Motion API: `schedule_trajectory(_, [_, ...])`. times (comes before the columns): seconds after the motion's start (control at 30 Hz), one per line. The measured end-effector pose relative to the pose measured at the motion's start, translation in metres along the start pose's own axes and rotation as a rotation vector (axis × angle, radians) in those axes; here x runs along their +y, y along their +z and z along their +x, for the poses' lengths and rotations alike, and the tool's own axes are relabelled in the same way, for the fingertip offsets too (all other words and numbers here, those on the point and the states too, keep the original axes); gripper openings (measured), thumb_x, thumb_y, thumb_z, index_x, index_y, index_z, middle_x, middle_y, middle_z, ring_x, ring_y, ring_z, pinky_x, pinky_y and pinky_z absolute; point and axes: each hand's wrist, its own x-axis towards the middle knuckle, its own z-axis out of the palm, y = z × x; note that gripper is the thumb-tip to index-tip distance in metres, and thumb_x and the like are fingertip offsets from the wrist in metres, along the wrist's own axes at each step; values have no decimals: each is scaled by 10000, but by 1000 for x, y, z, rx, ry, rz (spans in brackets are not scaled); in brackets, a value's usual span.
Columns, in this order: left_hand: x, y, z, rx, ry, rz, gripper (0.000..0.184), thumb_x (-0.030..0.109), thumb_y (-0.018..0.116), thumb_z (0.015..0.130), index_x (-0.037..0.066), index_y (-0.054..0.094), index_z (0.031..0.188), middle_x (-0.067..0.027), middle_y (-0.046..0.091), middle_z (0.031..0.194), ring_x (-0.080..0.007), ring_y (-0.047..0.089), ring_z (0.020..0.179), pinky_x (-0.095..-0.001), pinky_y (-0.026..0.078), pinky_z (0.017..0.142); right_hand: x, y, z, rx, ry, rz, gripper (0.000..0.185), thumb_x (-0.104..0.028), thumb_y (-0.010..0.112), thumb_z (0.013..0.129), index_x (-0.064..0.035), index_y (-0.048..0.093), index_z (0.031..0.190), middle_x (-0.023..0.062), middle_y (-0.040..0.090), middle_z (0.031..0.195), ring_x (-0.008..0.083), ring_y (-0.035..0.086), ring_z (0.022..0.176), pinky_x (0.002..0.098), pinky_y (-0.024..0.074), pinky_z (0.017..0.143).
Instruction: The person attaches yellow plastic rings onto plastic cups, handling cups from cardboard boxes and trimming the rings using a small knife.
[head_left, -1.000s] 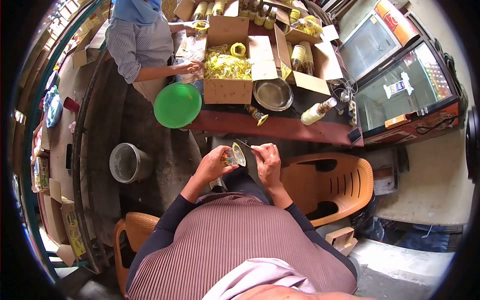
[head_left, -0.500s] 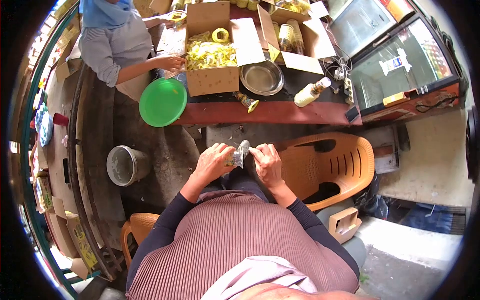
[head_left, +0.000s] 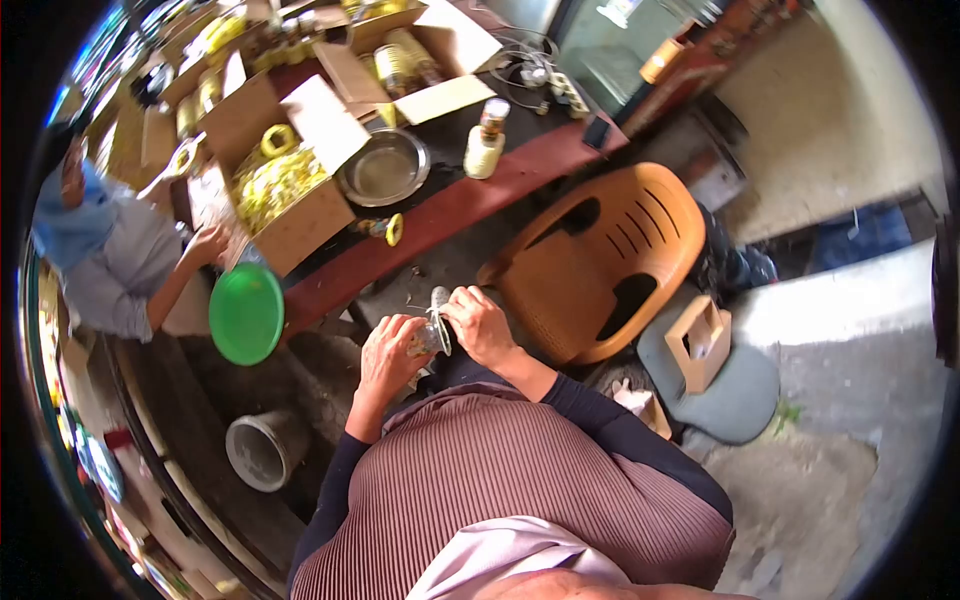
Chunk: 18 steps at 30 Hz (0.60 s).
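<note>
In front of my waist, my left hand is closed around a small clear plastic packet with yellowish bits in it. The packet flares into a rim and ends in a greyish bunched top. My right hand is closed, with thumb and fingertips pinched against the packet at the base of that top. A thin whitish strand sticks out there toward the left. Exactly what the right fingertips grip is partly hidden.
Ahead is a red-edged table with a carton of yellow pieces, a metal bowl and a jar. A co-worker sits by a green basin. An orange chair and a bucket flank me.
My view has turned right, so the table and bucket appear tilted and farther left. Both hands stay together at the packet, the right one now closer against its top.
</note>
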Motion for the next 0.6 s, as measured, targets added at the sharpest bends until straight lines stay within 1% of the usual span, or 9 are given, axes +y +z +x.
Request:
schedule_trajectory(0.03, [2, 2, 3, -21, 41, -11, 496, 186, 805, 590, 94, 608, 1035, -63, 604, 979, -261, 581, 928, -370, 485, 781, 2, -1, -3, 13, 25, 1, 55, -102, 601, 796, -79, 636, 832, 55, 544, 841, 226, 558, 863, 347, 494, 754])
schedule_trajectory(0.13, [9, 5, 11, 9, 30, -46, 477, 165, 808, 590, 68, 614, 1015, -80, 617, 969, -275, 585, 920, -371, 485, 773, 4, -13, -13, 121, 97, 6, 52, -97, 616, 804, -59, 638, 832, 66, 547, 847, 237, 558, 841, 349, 492, 750])
schedule_trajectory(0.23, [10, 13, 20, -16, 95, -56, 483, 166, 815, 586, 64, 616, 1014, -84, 620, 964, -282, 589, 911, -382, 485, 772, 2, -29, -27, 202, 173, -9, 61, -73, 626, 794, -41, 642, 844, 72, 545, 841, 241, 556, 830, 358, 489, 744])
schedule_trajectory(0.43, [27, 31, 42, -128, 218, -58, 485, 161, 815, 581, 69, 610, 1011, -82, 611, 943, -284, 583, 887, -384, 480, 762, 19, -44, -53, 251, 239, 3, 74, -58, 610, 794, -40, 649, 854, 76, 540, 855, 244, 556, 837, 364, 487, 746])
schedule_trajectory(0.53, [36, 36, 52, -109, 261, -52, 496, 166, 816, 567, 77, 608, 1009, -78, 601, 949, -281, 578, 890, -381, 479, 762, 29, -41, -51, 239, 261, -47, 81, -54, 596, 785, -51, 652, 844, 76, 544, 852, 247, 559, 838, 363, 488, 744])
schedule_trajectory(0.6, [40, 39, 58, -85, 282, -50, 506, 169, 814, 557, 86, 609, 1012, -75, 596, 966, -278, 575, 903, -380, 479, 771, 37, -44, -45, 229, 254, -20, 78, -57, 597, 776, -55, 651, 833, 76, 548, 843, 254, 564, 834, 365, 491, 730])
